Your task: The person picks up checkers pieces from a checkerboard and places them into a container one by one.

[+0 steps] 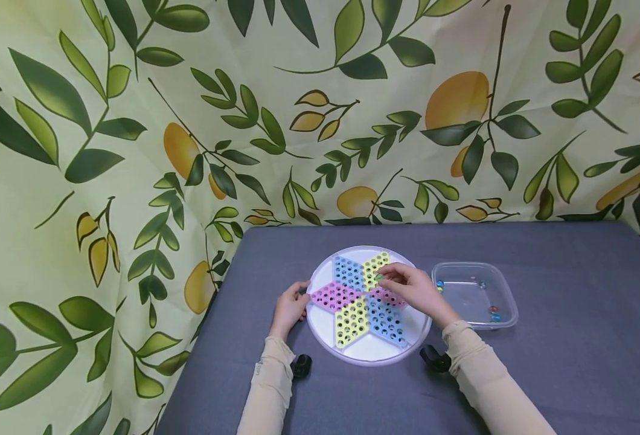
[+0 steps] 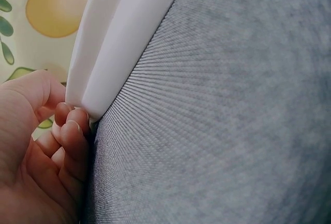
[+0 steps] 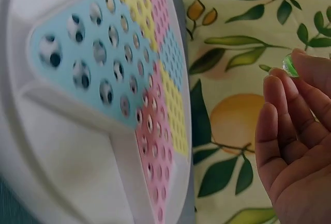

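Note:
A round white Chinese checkers board (image 1: 324,329) lies on the table, its star of pink, yellow and blue points full of holes. My left hand (image 1: 290,307) grips the board's left rim, thumb and curled fingertips at the edge, as the left wrist view shows close up. Between thumb and fingers, my right hand (image 1: 413,291) pinches a green glass marble (image 3: 290,66). In the head view this hand is over the upper right of the star, by the yellow and pink points. The right wrist view shows the marble apart from the board.
Right of the board stands a clear plastic container (image 1: 469,302) with several marbles in it, among them a blue one (image 1: 495,317). A grey cloth (image 1: 581,314) covers the table. Behind hangs a leaf-and-fruit patterned curtain (image 1: 309,36).

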Motion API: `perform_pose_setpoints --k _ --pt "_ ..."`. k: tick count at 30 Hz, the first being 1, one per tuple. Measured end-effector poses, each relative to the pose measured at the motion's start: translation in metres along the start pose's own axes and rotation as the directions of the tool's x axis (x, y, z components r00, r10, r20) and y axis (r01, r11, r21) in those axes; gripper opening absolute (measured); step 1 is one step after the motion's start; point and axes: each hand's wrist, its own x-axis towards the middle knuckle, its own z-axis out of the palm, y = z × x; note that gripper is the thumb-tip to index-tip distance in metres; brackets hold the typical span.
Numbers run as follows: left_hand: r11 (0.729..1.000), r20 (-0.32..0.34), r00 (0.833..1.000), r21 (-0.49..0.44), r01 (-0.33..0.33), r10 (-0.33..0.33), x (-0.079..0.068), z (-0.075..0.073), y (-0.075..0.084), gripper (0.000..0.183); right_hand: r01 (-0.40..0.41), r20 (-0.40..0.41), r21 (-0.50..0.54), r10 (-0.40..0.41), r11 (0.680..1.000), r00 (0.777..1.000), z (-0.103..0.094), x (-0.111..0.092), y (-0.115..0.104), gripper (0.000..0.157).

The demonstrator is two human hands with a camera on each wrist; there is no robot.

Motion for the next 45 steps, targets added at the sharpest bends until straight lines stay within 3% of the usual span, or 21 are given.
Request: perform_pose_setpoints --k 14,26,45 --pt "1.000 0.006 1.000 -0.008 0.002 -0.002 0.000 0.000 0.001 0.036 -0.040 -0.129 -0.081 0.030 0.996 0.991 -0.038 -0.034 0.021 0.037" --pt "1.000 0.001 1.000 0.009 0.001 -0.001 -0.001 0.000 0.001 0.036 -0.070 -0.226 -0.138 0.037 0.988 0.973 -0.064 -0.047 0.043 0.037" --pt "1.000 -0.007 1.000 0.010 -0.011 0.011 0.000 0.000 0.001 0.036 -0.126 -0.190 -0.224 0.083 0.966 0.978 -0.075 -0.044 0.062 0.033"
